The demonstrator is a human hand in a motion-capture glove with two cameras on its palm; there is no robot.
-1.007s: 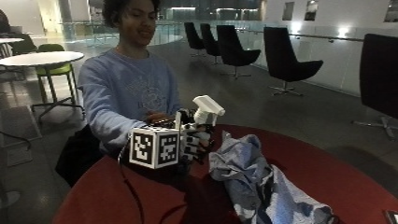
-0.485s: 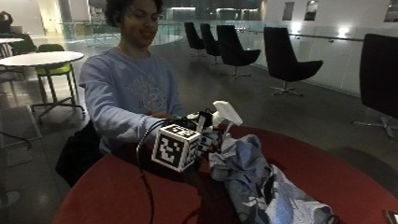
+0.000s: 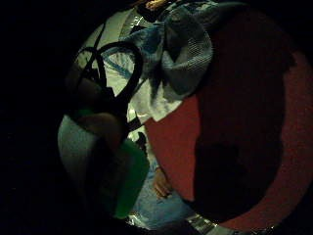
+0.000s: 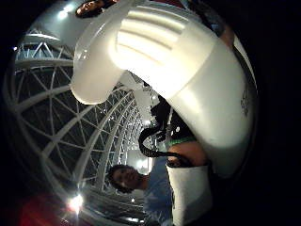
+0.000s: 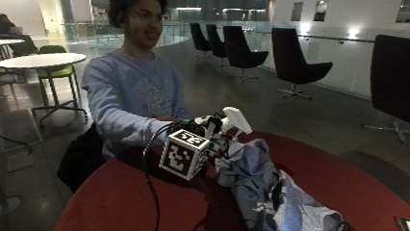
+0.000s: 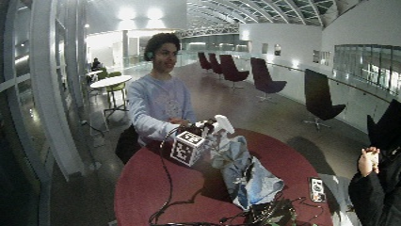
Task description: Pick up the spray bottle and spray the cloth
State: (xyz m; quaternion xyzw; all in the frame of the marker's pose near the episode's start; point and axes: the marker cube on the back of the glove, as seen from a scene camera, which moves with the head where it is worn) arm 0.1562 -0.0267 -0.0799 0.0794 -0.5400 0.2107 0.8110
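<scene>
Right hand (image 5: pixel 208 130) gripping spray bottle (image 5: pixel 234 120), apparently above blue cloth (image 5: pixel 256 183), red table (image 5: pixel 333 168)

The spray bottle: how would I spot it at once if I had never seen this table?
Find the round red table with the seated person behind it. A crumpled blue-grey cloth lies on it, and just beside the cloth's near end the gloved right hand holds the spray bottle up. Its white angular spray head, sticking out above the hand, is the palest thing there.

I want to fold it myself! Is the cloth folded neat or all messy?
Messy. The cloth lies crumpled in a bunched heap on the red table, beside the spray bottle.
</scene>
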